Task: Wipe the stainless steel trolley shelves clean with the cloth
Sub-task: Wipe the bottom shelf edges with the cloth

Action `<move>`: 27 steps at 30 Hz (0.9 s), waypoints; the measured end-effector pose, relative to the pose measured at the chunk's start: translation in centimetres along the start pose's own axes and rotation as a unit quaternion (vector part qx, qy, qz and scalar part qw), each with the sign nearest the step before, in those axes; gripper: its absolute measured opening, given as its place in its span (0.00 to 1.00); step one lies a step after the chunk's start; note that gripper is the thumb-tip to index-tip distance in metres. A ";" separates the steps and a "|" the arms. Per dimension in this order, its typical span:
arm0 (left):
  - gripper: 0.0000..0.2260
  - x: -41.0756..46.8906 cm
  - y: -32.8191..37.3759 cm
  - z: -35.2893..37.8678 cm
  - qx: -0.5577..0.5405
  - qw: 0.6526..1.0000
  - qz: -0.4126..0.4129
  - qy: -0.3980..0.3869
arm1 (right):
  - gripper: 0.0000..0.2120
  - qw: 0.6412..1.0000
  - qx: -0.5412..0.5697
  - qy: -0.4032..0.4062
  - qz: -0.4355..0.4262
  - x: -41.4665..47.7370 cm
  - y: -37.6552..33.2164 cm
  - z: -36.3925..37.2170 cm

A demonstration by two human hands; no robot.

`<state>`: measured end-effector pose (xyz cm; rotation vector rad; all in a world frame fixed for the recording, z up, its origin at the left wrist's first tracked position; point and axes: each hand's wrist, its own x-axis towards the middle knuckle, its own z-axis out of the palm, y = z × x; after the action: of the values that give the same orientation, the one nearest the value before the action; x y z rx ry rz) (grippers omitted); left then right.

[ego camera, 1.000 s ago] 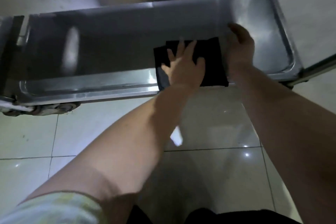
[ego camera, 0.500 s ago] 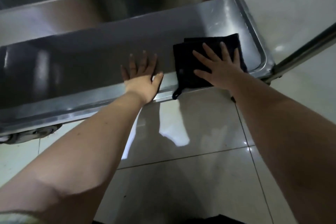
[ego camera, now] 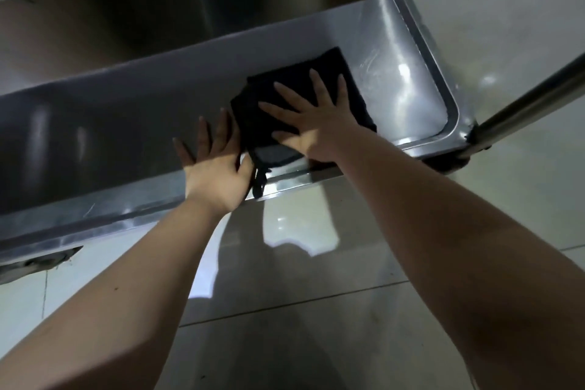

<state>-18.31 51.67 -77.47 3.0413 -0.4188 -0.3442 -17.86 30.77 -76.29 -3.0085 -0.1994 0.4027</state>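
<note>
On the shelf (ego camera: 395, 79), right hand (ego camera: 316, 127) presses cloth (ego camera: 250, 130) (loop (ego camera: 259, 182) frontward).

No text, label, brand mark, number or sign can be read anywhere in view. The steel trolley shelf (ego camera: 405, 98), the dark cloth (ego camera: 329, 62) and the floor tiles (ego camera: 506, 25) show only plain surfaces and glare.
</note>
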 end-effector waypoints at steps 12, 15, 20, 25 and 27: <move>0.29 0.0 0.4 -0.1 -0.013 1.000 -0.002 -0.002 | 0.29 0.989 0.014 0.017 0.148 3.9 9.7 -1.7; 0.29 0.0 0.4 0.0 -0.013 1.000 0.000 0.002 | 0.29 0.990 0.017 0.022 0.141 1.6 9.8 -1.3; 0.27 -0.2 0.4 -0.1 -0.006 1.000 0.005 0.000 | 0.29 0.989 0.019 0.033 0.145 -6.6 7.6 1.1; 0.25 -0.4 0.4 -0.2 -0.033 0.999 0.013 0.022 | 0.31 0.991 0.014 -0.012 0.129 -10.1 1.4 2.0; 0.24 -0.6 0.2 -0.5 -0.064 0.995 0.039 0.066 | 0.34 0.996 0.045 -0.005 0.079 -10.4 -3.6 2.4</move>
<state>-18.83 51.66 -76.81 2.8927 -0.4842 -0.1591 -28.85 33.06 -75.49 -2.9431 0.0569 0.4284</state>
